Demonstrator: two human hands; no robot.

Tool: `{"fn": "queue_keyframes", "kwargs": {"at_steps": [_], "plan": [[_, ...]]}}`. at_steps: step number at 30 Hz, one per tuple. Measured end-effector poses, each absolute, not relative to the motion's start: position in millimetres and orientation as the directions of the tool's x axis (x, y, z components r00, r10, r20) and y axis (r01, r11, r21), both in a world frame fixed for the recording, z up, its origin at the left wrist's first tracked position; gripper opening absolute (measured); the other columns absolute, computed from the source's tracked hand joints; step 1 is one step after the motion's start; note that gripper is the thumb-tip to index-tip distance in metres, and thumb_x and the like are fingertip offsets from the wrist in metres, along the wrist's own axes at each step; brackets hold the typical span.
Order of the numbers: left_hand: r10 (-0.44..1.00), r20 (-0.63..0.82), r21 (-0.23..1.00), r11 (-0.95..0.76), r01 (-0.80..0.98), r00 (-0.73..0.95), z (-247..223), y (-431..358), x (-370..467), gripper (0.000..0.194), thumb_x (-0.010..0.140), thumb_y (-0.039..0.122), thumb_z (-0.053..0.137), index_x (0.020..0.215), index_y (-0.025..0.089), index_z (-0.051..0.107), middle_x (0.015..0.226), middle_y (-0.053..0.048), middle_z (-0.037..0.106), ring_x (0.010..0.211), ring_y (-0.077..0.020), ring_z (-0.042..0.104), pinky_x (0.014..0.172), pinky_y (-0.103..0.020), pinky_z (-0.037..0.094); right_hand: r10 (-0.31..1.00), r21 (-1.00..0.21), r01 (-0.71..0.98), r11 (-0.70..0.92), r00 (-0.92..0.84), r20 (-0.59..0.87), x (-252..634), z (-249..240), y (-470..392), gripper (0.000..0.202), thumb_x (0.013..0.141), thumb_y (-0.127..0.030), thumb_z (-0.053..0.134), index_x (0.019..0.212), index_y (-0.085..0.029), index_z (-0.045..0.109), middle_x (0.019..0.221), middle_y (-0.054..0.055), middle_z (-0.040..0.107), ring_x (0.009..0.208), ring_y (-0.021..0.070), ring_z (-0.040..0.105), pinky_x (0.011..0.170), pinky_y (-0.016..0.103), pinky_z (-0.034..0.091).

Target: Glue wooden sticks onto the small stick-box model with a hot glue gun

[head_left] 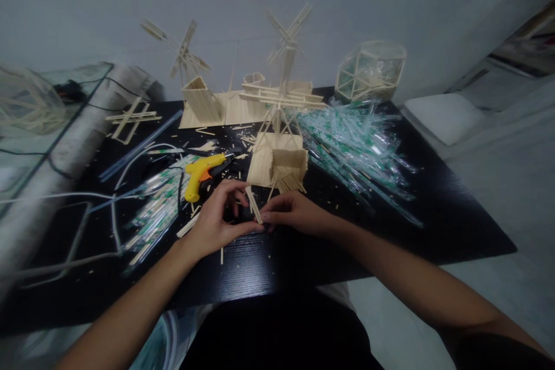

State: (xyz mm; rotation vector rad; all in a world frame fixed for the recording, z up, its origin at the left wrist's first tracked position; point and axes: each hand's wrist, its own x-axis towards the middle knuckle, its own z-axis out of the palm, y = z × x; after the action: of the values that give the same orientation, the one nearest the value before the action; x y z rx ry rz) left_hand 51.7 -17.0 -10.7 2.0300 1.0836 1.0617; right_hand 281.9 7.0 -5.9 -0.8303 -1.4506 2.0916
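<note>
1. Nearest the camera, two bare forearms reach in from the lower corners over a dark lap toward the black surface (390, 231).
2. Left hand (217, 221): fingers curled inward, thumb and fingertips closed on the lower part of a small bundle of thin wooden sticks (254, 204).
3. Right hand (291, 214): fingers bent and drawn together, their tips pinching the same bundle from the opposite side, just at its lower end.
4. The bundle of thin wooden sticks stands tilted between the two hands, its upper end rising clear above the fingertips, its lower end hidden among them; it is held just above the surface near the front edge.
5. Just beyond the hands stands a stick-built windmill model (280, 156), with a boxed base and crossed blades on a tall mast.
6. To the left of the hands lies a yellow glue gun (200, 173), on its side, near a spread of loose sticks in clear wrappers (151, 214).
7. To the right, a large heap of clear plastic wrappers (355, 144) covers the surface.
8. At the far edge: a second windmill model (195, 87) and a faceted stick frame covered in clear film (370, 72).
9. A white pillow (442, 117) lies beyond the surface's right corner.
</note>
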Motion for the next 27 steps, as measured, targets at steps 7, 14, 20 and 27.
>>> {"fn": "queue_keyframes", "kwargs": {"at_steps": [7, 14, 20, 27], "plan": [[0.884, 0.325, 0.797, -0.447, 0.406, 0.335, -10, -17, 52, 0.076, 0.069, 0.038, 0.091, 0.128, 0.024, 0.046, 0.093, -0.002, 0.063, 0.077, -0.0187, 0.066, 0.060, -0.029, 0.055, 0.682, -0.954, -0.009, -0.299, -0.701, -0.207, 282, -3, 7, 0.033, 0.078, -0.048, 0.082, 0.088, -0.017, 0.078, 0.077, 0.001, 0.073, 0.068, 0.0126, 0.063, 0.073, 0.028, 0.051], [0.904, 0.331, 0.811, -0.419, 0.409, 0.269, -7, -17, 48, 0.048, 0.092, 0.031, 0.068, 0.134, 0.022, 0.047, 0.110, -0.009, 0.064, 0.084, -0.0171, 0.066, 0.069, -0.030, 0.055, 0.697, -0.951, -0.047, -0.307, -0.691, -0.191, 281, -8, 8, 0.036, 0.080, -0.049, 0.080, 0.087, -0.014, 0.076, 0.087, 0.007, 0.078, 0.075, 0.0149, 0.070, 0.070, 0.028, 0.056], [0.936, 0.244, 0.796, -0.343, 0.499, 0.253, 1, -15, 50, 0.020, 0.100, 0.034, 0.053, 0.106, 0.018, 0.065, 0.087, -0.004, 0.068, 0.076, -0.0164, 0.064, 0.068, -0.028, 0.051, 0.686, -0.960, -0.005, -0.280, -0.701, -0.197, 281, -11, 7, 0.037, 0.080, -0.050, 0.080, 0.085, -0.014, 0.075, 0.080, 0.006, 0.077, 0.074, 0.0143, 0.070, 0.069, 0.026, 0.055], [0.954, 0.156, 0.855, -0.260, 0.448, 0.255, 8, -16, 51, 0.031, 0.100, 0.041, 0.054, 0.080, 0.018, 0.063, 0.066, 0.001, 0.059, 0.059, -0.0123, 0.053, 0.055, -0.023, 0.043, 0.663, -0.956, 0.017, -0.291, -0.717, -0.215, 282, -9, 7, 0.037, 0.078, -0.050, 0.082, 0.084, -0.014, 0.075, 0.078, 0.004, 0.075, 0.070, 0.0132, 0.068, 0.067, 0.025, 0.054]]}}
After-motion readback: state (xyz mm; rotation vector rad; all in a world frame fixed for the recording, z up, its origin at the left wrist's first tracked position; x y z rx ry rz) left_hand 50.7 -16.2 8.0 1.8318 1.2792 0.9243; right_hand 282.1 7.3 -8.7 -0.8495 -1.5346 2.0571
